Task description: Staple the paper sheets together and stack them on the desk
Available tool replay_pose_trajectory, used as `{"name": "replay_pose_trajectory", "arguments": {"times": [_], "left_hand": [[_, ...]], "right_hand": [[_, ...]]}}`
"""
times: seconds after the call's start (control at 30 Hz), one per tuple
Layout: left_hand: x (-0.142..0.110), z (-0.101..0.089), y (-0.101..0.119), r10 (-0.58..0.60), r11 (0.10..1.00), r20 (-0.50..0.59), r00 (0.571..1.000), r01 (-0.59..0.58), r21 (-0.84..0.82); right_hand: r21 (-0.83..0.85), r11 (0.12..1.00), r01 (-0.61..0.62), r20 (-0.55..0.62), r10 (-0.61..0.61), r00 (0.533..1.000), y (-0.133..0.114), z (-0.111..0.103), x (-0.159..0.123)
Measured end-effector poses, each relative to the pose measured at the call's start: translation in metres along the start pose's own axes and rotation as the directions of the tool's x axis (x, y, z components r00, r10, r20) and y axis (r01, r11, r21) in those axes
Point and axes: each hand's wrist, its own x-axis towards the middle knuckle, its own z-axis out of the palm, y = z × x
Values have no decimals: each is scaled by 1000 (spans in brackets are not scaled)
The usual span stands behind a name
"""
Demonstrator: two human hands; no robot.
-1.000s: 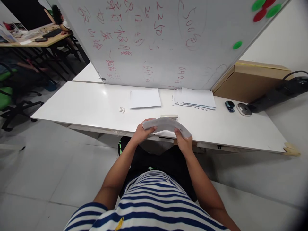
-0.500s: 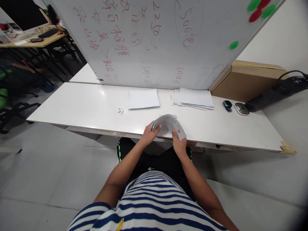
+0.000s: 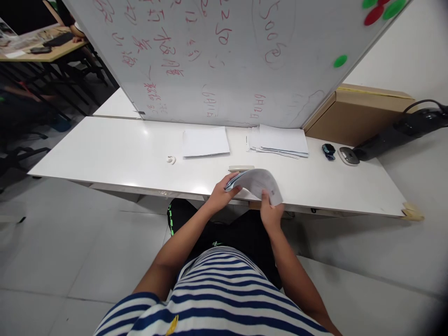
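Between my hands a stack of paper sheets (image 3: 257, 181) is bent into an arch over the front edge of the white desk (image 3: 115, 154). My left hand (image 3: 224, 191) is closed on its left end, the thumb on the near face. My right hand (image 3: 271, 212) grips the right end, with its thumb pressed on the printed sheet. Just beyond the sheets lies a pale slim stick-like object (image 3: 241, 168). Farther back are a left pile of white paper (image 3: 206, 141) and a less even right pile of paper (image 3: 282, 140).
A whiteboard (image 3: 231, 70) with red writing stands along the desk's back. To the right are a cardboard box (image 3: 367, 114), a smartwatch (image 3: 328, 151), a computer mouse (image 3: 348, 156) and a black cylindrical object (image 3: 395, 133). A small white curved item (image 3: 171, 160) lies left. Another person's arm (image 3: 77, 33) shows at a far desk.
Both hands have shifted right with the bent sheets, uncovering more of the pale slim object behind them. The whole view has also moved slightly.
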Motion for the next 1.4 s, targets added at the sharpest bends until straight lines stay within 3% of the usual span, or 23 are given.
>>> {"name": "replay_pose_trajectory", "arguments": {"times": [0.13,0.2,0.27,0.33,0.4,0.5,0.6,0.67,0.73,0.87,1.07,1.2,1.4], "left_hand": [[13,-3,12,58,997,44,997,-56,-46],[31,-3,15,82,994,85,993,-88,68],[57,2,14,98,942,144,985,-138,307],[83,8,7,115,802,197,974,-208,560],[101,14,-2,94,670,301,949,-284,686],[111,16,-12,44,625,394,918,-333,706],[106,8,-14,44,651,422,905,-346,675],[101,0,-13,31,672,454,890,-355,650],[99,-8,-11,9,700,482,876,-350,622],[100,-16,-7,-43,759,499,866,-296,580],[113,-3,6,-78,838,364,928,-137,529],[126,13,5,-135,745,306,942,-107,658],[130,21,2,-241,613,298,924,-94,785]], "right_hand": [[32,976,-216,-226,218,950,15,-45,17],[140,951,-278,-276,307,911,22,-65,23],[240,924,-299,-294,362,884,27,-80,24],[299,898,-323,-292,408,865,32,-90,21],[321,877,-358,-261,445,857,36,-96,16],[306,842,-444,-72,485,872,43,-103,10],[252,802,-542,156,519,840,46,-108,7],[207,777,-594,242,548,801,46,-109,6],[174,759,-627,278,573,771,45,-108,7],[165,748,-643,305,582,754,41,-100,8],[189,747,-637,329,563,758,33,-91,11],[175,762,-624,351,544,762,31,-90,15],[126,726,-676,389,590,707,22,-89,20]]}}
